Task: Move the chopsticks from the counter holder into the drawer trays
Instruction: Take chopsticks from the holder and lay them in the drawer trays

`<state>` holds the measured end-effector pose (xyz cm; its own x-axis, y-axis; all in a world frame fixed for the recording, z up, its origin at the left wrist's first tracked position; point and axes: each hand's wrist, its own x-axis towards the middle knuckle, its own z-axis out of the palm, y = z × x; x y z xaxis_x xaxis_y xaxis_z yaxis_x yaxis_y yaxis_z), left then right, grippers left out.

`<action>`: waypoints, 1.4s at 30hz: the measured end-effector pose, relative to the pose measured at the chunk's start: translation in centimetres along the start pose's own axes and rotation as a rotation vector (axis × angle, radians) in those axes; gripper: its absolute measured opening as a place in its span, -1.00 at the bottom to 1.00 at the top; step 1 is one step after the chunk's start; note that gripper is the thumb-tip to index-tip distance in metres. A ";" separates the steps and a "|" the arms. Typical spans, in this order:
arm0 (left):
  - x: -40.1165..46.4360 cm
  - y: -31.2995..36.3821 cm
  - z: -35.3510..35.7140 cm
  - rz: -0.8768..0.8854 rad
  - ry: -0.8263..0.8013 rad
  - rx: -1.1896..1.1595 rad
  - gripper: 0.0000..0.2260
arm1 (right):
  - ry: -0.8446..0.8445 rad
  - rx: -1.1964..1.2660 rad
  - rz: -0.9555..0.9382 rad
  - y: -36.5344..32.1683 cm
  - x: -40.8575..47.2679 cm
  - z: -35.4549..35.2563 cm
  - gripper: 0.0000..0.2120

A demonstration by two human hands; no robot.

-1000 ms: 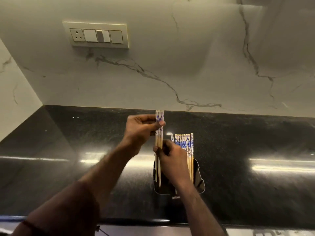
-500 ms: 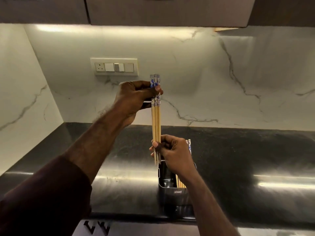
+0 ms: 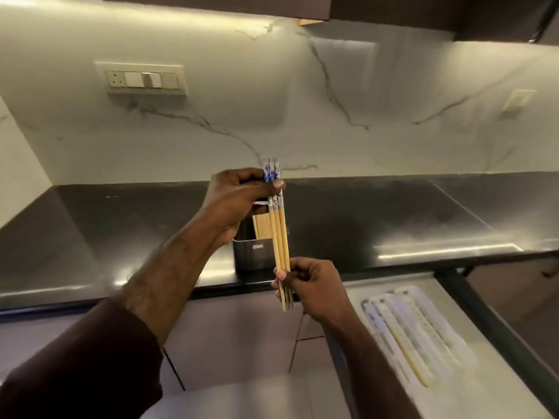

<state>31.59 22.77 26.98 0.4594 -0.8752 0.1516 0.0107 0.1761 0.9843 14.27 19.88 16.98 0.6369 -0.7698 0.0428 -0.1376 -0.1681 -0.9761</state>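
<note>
Both hands hold a small bundle of chopsticks, bamboo with blue-and-white tops, upright in front of the counter. My left hand pinches the patterned tops. My right hand grips the thin lower ends. Behind the bundle, a dark holder stands on the black counter with more chopsticks in it. At the lower right an open drawer shows white trays; a chopstick lies in one groove.
A marble backsplash carries a switch plate at the left and a small socket at the right. Dark upper cabinets hang overhead. Closed cabinet fronts sit under the counter, left of the drawer.
The bundle has come fully out of the holder and toward me, both hands still on it. The view has tilted down and right, bringing the open drawer and trays into sight.
</note>
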 end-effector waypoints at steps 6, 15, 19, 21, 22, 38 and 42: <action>-3.2 -1.1 9.5 -0.024 -0.076 -0.052 -0.81 | 0.103 -0.078 0.029 2.1 -6.1 -8.2 -0.94; -5.5 -6.6 26.2 -0.118 -0.041 -0.050 -0.88 | 0.157 -0.126 0.184 8.1 -12.2 -23.2 -0.88; -5.6 -10.3 32.8 -0.207 0.012 -0.069 -0.89 | 0.145 -0.218 0.227 11.5 -13.5 -29.3 -0.87; -5.2 -12.3 34.7 -0.249 0.041 -0.064 -0.89 | 0.130 -0.265 0.262 13.2 -13.5 -31.3 -0.86; -4.8 -13.5 35.5 -0.266 0.060 -0.057 -0.89 | 0.115 -0.292 0.284 14.2 -13.2 -32.2 -0.86; 1.0 -34.4 39.5 -0.539 -0.035 0.376 -0.90 | 0.029 -0.373 0.729 28.4 -4.2 -34.1 -0.87; 1.6 -38.3 39.6 -0.570 -0.107 0.627 -0.90 | -0.022 -0.435 0.841 31.3 -2.6 -33.4 -0.84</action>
<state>-3.27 -3.22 -6.91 0.4463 -0.7980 -0.4050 -0.2931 -0.5580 0.7764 -16.99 -3.96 -6.58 0.2134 -0.7318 -0.6473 -0.8260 0.2186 -0.5195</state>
